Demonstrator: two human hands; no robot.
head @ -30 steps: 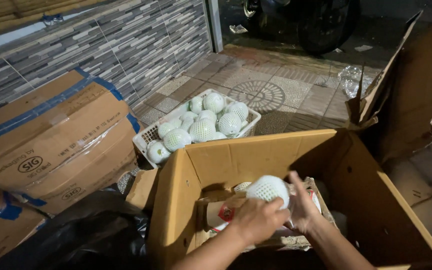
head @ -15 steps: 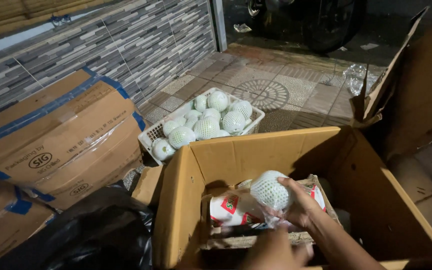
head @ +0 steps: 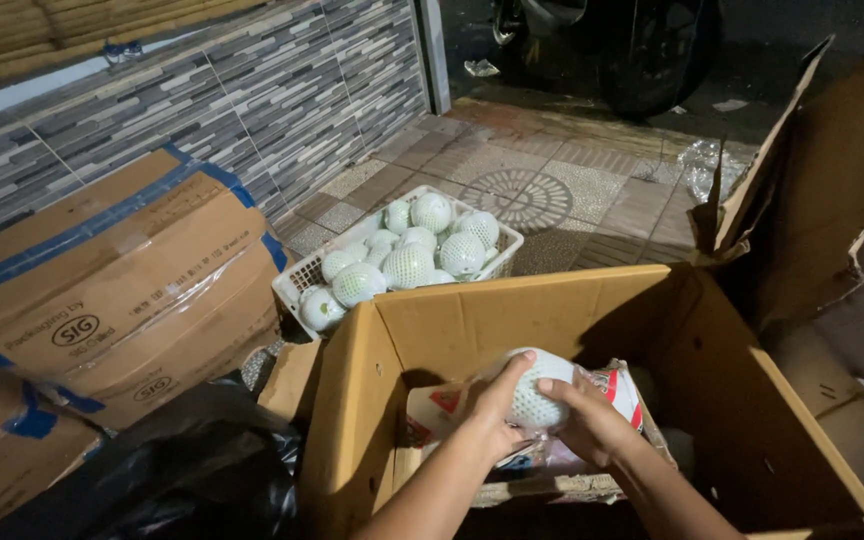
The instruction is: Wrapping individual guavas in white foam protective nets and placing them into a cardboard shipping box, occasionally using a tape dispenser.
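Cardboard walls of the open box [head: 422, 330] rise around your hands, with a black plastic bag [head: 192, 470] just left of it. Your left hand [head: 497, 415] and right hand [head: 587, 420] both clasp a round fruit in white foam netting [head: 535, 395] above printed packaging [head: 442, 405] inside. Beyond the far wall sits a white basket [head: 497, 262] of similar fruit; taped cartons [head: 112, 280] flank the left, and tiled floor [head: 592, 190] lies open behind.

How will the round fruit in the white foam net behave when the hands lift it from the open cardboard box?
The netted fruit looks round, so it would probably roll if set down loose. Its foam net likely gives friction and some cushioning. Both the left hand and right hand cup it, which hints at some weight.
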